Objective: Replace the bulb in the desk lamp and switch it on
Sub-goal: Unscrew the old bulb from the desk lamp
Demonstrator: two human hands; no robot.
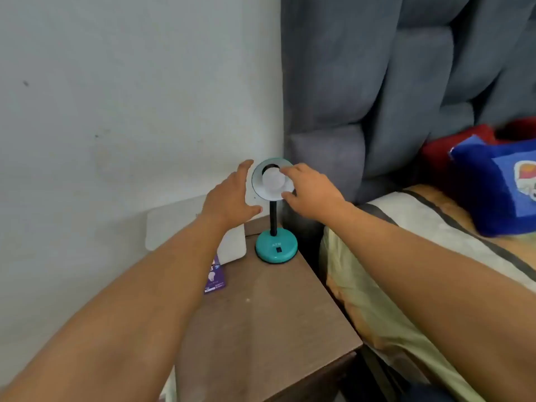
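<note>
A small desk lamp with a teal round base [276, 246], a black stem and a teal-rimmed shade [259, 179] stands at the far end of a brown bedside table [261, 320]. The shade faces me and a white bulb [272, 181] sits in its socket. My right hand [311, 192] is at the bulb, with fingertips above and below its right side. My left hand [229, 198] is spread just left of the shade, fingers apart, and holds nothing. A black switch [278, 250] shows on the base.
A purple bulb carton [215, 278] lies flat on the table's left edge, next to a white square object [232, 245]. A white wall is on the left. A grey padded headboard and a bed with a blue-and-red cushion [493, 181] fill the right.
</note>
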